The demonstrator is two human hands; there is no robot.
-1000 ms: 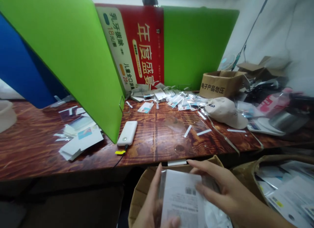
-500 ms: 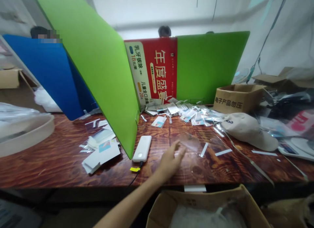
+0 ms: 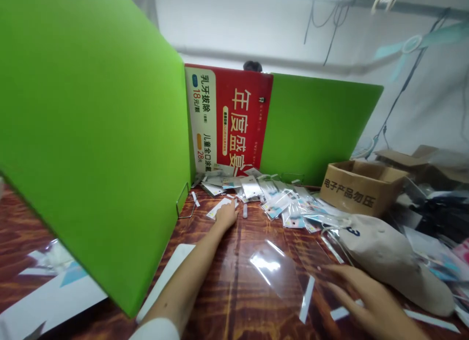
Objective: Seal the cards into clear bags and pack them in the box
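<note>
My left hand [image 3: 226,215] reaches far over the table, its fingers drawn together on the right end of a small printed card [image 3: 215,210] that lies flat. A short clear plastic piece [image 3: 245,211] is just right of these fingers. At the lower right my right hand [image 3: 370,301], slightly blurred, is open with fingers apart and nothing in it. It hovers by a white paper strip [image 3: 339,312]. Between the hands, a clear plastic sleeve [image 3: 273,266] lies on the wood and reflects light. Another white strip [image 3: 307,298] is beside it.
A green panel [image 3: 110,135] stands close on the left, over a white power bank [image 3: 168,276]. Bagged cards [image 3: 278,198] are heaped before the red sign [image 3: 245,115]. A cap [image 3: 388,257] and a cardboard box [image 3: 361,183] sit at right.
My left hand has moved forward from mid-table to the card by the heap. My right hand has come into view at lower right. The view has shifted closer to the panels.
</note>
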